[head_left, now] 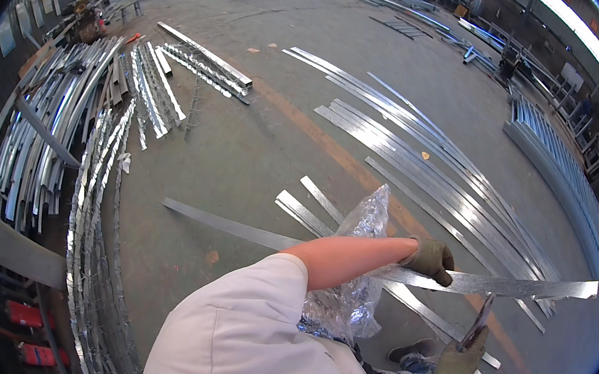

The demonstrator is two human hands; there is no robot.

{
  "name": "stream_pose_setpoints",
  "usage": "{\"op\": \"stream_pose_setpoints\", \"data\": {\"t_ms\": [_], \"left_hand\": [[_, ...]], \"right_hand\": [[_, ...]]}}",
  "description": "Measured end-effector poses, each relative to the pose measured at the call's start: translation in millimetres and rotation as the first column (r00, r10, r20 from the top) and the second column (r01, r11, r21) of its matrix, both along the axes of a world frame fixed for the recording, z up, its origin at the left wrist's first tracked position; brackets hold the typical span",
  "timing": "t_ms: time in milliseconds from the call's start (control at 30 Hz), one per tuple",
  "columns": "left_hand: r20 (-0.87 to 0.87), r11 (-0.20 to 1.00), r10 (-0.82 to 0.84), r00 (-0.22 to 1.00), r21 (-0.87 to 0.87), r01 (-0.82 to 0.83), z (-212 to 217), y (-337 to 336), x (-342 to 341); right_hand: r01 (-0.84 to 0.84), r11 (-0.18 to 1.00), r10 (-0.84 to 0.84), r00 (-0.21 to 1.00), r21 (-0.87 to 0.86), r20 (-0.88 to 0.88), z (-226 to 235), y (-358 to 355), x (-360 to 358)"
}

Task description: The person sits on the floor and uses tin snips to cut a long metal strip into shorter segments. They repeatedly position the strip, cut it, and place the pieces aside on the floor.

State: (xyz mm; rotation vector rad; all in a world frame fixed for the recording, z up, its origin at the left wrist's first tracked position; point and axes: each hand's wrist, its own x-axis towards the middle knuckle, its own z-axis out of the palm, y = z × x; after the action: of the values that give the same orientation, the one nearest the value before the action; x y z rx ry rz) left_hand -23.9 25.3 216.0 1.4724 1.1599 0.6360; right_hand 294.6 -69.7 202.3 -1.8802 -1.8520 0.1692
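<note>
My left hand [430,259], in an olive work glove, is closed around a long flat metal strip [521,285]. The strip's right end sticks out past the hand; to the left it passes behind my forearm, and a strip showing beyond the arm looks like the same piece. Lower right, my gloved right hand [459,362] grips a hand tool [478,318] that looks like snips, its tip just below the strip. Whether its jaws touch the metal I cannot tell. Crumpled clear plastic film [352,308] bunches under my left forearm, against my body.
Shiny flat strips [415,158] lie fanned across the floor at right. Short strips [301,213] lie ahead of me. Metal profiles [72,103] fill a rack at left, beside long wrapped bundles [98,286]. A ladder-like metal frame [554,163] lies far right.
</note>
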Motion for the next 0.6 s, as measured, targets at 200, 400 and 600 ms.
{"op": "stream_pose_setpoints", "data": {"t_ms": [200, 400, 600], "left_hand": [[0.250, 0.973, -0.093, 0.964, -0.182, 0.141, -34, 15, 25], [0.115, 0.953, -0.211, 0.971, -0.196, 0.230, -81, 30, 34], [-0.040, 0.992, -0.104, 0.994, -0.071, 0.101, -122, 30, 14]], "right_hand": [[0.074, 0.991, -0.070, 0.997, -0.114, 0.038, 3, 6, 22], [0.042, 0.984, -0.051, 0.998, -0.171, -0.046, -49, 4, 44], [-0.024, 0.952, 0.044, 0.997, -0.305, 0.059, -61, 11, 36]]}}
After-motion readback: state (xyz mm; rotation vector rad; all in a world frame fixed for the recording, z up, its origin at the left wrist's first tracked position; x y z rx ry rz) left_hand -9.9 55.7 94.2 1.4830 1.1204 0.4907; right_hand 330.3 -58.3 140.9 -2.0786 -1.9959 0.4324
